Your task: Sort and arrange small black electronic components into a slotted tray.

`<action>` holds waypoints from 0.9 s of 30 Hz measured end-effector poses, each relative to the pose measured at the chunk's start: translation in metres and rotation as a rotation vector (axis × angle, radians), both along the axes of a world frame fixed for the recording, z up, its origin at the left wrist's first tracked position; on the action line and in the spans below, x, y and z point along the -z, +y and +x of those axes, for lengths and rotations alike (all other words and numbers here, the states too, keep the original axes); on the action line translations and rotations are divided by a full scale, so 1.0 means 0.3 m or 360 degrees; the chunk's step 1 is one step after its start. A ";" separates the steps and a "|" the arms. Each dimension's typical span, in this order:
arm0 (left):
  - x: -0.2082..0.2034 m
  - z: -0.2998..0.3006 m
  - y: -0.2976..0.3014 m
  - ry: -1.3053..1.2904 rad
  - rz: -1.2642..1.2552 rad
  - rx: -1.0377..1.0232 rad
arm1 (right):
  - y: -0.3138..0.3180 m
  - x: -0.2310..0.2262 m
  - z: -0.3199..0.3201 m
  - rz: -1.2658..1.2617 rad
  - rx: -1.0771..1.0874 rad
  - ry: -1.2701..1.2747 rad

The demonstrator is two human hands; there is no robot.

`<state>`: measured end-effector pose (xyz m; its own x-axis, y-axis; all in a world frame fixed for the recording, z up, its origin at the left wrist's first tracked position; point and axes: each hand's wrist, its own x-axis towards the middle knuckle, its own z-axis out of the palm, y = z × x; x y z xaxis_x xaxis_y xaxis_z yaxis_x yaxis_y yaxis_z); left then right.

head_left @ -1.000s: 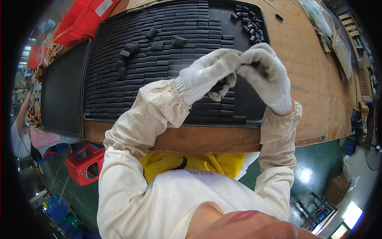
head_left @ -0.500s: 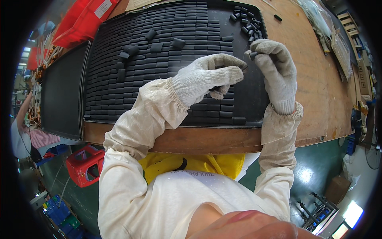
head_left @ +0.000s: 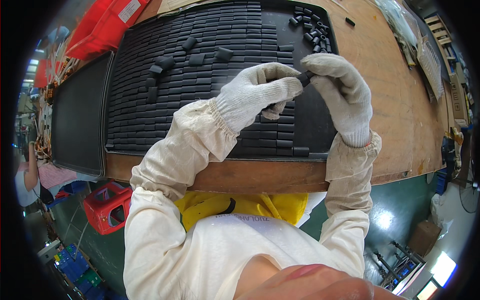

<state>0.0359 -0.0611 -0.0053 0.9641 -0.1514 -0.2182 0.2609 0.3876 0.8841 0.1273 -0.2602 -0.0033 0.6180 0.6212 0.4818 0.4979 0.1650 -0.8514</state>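
Both my hands wear pale knitted gloves and meet above the right part of a black tray (head_left: 315,142). Between their fingertips is a small black cylinder (head_left: 305,77). My left hand (head_left: 257,92) pinches its left end, and my right hand (head_left: 345,87) has thumb and fingers closed on its right end. Something dark shows under my left palm; I cannot tell what. Beneath, rows of black cylinders (head_left: 200,100) lie side by side in the tray. Several loose black pieces (head_left: 224,54) rest on top of the rows. A pile of shorter black cylinders (head_left: 314,32) sits in the far right corner.
A wooden table (head_left: 400,120) carries the tray. One black piece (head_left: 350,22) lies on the wood at the far right. An empty-looking black tray (head_left: 80,115) and a red bin (head_left: 102,30) stand left. A red stool (head_left: 107,207) is on the floor; another person's arm (head_left: 31,170) shows far left.
My hands have come together: the cylinder in my right fingers has moved left to my left fingertips, which now close on it. The pieces in the tray have not moved.
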 end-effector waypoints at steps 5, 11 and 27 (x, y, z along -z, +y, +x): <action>0.005 0.001 0.012 -0.0026 -0.0078 0.0012 | 0.033 -0.020 -0.036 0.0133 0.0066 0.0134; 0.018 0.007 0.019 -0.0068 -0.0092 -0.0014 | 0.029 0.007 -0.004 -0.0095 0.0200 -0.0176; -0.055 -0.015 -0.023 -0.0154 0.0670 0.0100 | 0.001 0.009 0.031 0.0305 0.0215 0.0321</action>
